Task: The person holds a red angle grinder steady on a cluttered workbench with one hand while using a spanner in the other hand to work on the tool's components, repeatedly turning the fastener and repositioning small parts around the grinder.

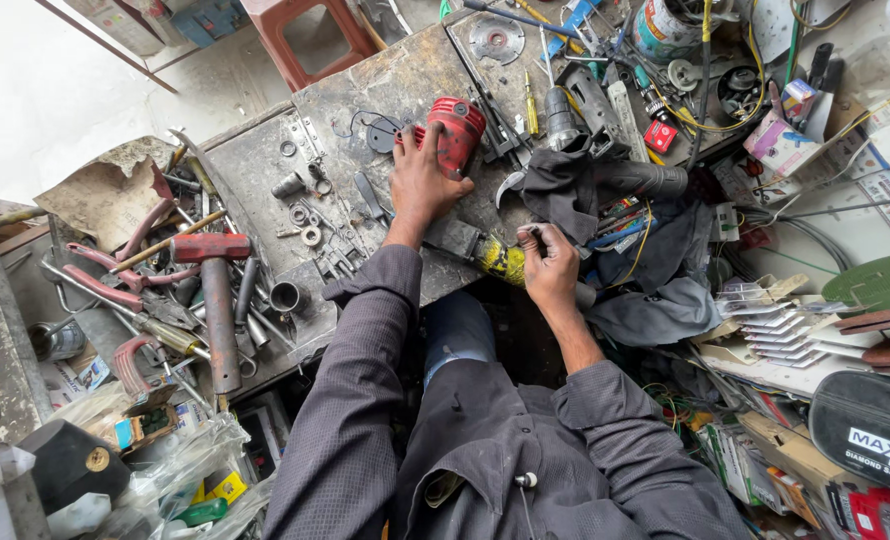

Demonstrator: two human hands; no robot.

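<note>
Workbench (265, 170) steel fills the middle of the view, grimy and crowded, with a long red-headed hammer (215, 290) and pliers along its left edge, and a grey cloth (655, 300) and tangled cables heaped on the right. At its centre lies a power tool with a red housing (457, 132), partly taken apart: the red motor end points away from the person, and a dark metal body runs back toward the near edge of the bench, ending in a yellow-marked section (502, 260).

The person's left hand (423, 180) lies flat and spread on the tool just behind the red housing, pressing it down rather than gripping round it. The right hand (550, 265) is closed in a fist beside the yellow section, around something slender at its top; what exactly it holds is too small to tell.

Loose washers and rings (305, 215) lie scattered left of the tool, and a flat black disc (382, 136) rests just beside the red housing. Judging by these parts, dismantling seems well under way, though the tool is not yet fully apart or reassembled.
</note>
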